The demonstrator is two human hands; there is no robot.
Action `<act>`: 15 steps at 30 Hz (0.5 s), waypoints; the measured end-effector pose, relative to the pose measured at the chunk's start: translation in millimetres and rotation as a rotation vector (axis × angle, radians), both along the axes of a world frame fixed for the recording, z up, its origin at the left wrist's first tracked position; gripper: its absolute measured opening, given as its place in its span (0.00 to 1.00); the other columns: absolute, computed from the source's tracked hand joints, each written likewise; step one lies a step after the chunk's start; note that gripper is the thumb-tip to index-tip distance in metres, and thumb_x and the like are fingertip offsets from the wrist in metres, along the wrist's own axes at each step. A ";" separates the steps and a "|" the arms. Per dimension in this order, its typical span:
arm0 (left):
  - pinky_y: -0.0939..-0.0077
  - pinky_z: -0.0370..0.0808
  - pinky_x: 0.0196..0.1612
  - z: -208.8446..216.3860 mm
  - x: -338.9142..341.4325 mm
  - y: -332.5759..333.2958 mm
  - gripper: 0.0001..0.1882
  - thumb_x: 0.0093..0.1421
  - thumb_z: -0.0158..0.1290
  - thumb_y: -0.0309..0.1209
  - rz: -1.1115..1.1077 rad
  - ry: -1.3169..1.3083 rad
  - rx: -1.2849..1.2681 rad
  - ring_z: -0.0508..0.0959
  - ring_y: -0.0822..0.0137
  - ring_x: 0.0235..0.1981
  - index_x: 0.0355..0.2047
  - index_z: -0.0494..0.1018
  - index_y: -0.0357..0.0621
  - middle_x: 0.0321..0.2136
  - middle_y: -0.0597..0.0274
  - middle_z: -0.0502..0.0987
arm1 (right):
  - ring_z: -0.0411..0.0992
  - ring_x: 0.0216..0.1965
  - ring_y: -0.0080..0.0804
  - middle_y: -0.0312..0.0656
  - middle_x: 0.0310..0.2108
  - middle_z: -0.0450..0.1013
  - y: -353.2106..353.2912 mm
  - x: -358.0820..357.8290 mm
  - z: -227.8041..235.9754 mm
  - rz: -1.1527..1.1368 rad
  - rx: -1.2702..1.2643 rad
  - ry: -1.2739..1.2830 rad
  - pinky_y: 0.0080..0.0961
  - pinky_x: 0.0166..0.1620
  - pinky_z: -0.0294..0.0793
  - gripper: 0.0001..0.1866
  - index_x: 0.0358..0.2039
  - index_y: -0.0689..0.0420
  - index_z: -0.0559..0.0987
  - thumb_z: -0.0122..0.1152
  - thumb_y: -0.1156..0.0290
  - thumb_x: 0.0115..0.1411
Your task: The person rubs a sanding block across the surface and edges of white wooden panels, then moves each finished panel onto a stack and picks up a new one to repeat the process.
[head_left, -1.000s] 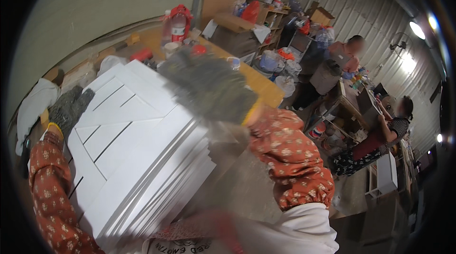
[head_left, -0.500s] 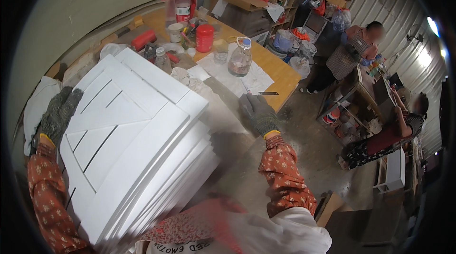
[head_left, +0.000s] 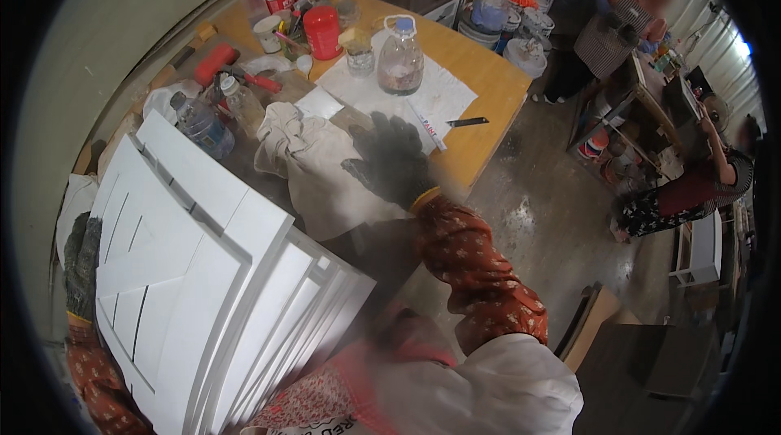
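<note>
Panel of slotted white board (head_left: 167,280) has shifted left on the white panel stack (head_left: 313,297), apparently loosened. Dark-gloved left hand (head_left: 81,264), fingers together, meets its edge, grip unclear; dark-gloved right hand (head_left: 394,160) spreads fingers over crumpled beige cloth (head_left: 313,179).

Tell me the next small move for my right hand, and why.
Likely, close your right hand on the cloth: it looks open and empty, overlapping the cloth in view, while your left hand is at the edge of the top panel.
</note>
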State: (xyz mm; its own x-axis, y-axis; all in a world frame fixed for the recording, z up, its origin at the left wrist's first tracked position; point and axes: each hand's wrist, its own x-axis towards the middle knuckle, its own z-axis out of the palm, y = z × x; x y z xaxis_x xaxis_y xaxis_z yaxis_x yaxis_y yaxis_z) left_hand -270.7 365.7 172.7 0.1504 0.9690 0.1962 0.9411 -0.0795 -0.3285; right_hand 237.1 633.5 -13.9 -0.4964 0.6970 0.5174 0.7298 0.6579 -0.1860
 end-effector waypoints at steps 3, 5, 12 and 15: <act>0.56 0.60 0.66 4.8 5.6 -2.7 0.27 0.65 0.46 0.31 0.013 0.042 -0.041 0.62 0.48 0.66 0.66 0.61 0.45 0.65 0.45 0.61 | 0.74 0.39 0.40 0.40 0.31 0.75 -11.2 -3.1 21.5 0.127 -0.329 -0.308 0.38 0.45 0.70 0.15 0.36 0.55 0.80 0.59 0.56 0.57; 0.54 0.60 0.66 7.5 6.1 -4.4 0.28 0.66 0.46 0.33 -0.003 0.099 -0.060 0.61 0.46 0.66 0.66 0.60 0.44 0.65 0.44 0.60 | 0.73 0.41 0.41 0.42 0.34 0.74 -15.7 -30.8 13.3 0.226 -0.385 -0.343 0.38 0.46 0.70 0.15 0.39 0.55 0.80 0.59 0.58 0.57; 0.55 0.61 0.66 12.6 20.5 -0.3 0.29 0.65 0.47 0.33 -0.081 0.117 -0.030 0.62 0.45 0.65 0.66 0.60 0.43 0.64 0.44 0.61 | 0.72 0.43 0.45 0.44 0.39 0.73 -66.4 -34.6 -59.4 0.152 -0.373 -0.243 0.38 0.47 0.71 0.18 0.44 0.56 0.77 0.59 0.61 0.55; 0.56 0.61 0.65 9.9 11.0 -2.3 0.29 0.65 0.47 0.33 -0.033 0.072 -0.037 0.62 0.46 0.65 0.66 0.61 0.43 0.64 0.44 0.61 | 0.72 0.44 0.46 0.45 0.41 0.73 -65.1 -47.6 -86.0 0.121 -0.364 -0.168 0.38 0.47 0.71 0.20 0.46 0.57 0.76 0.59 0.62 0.55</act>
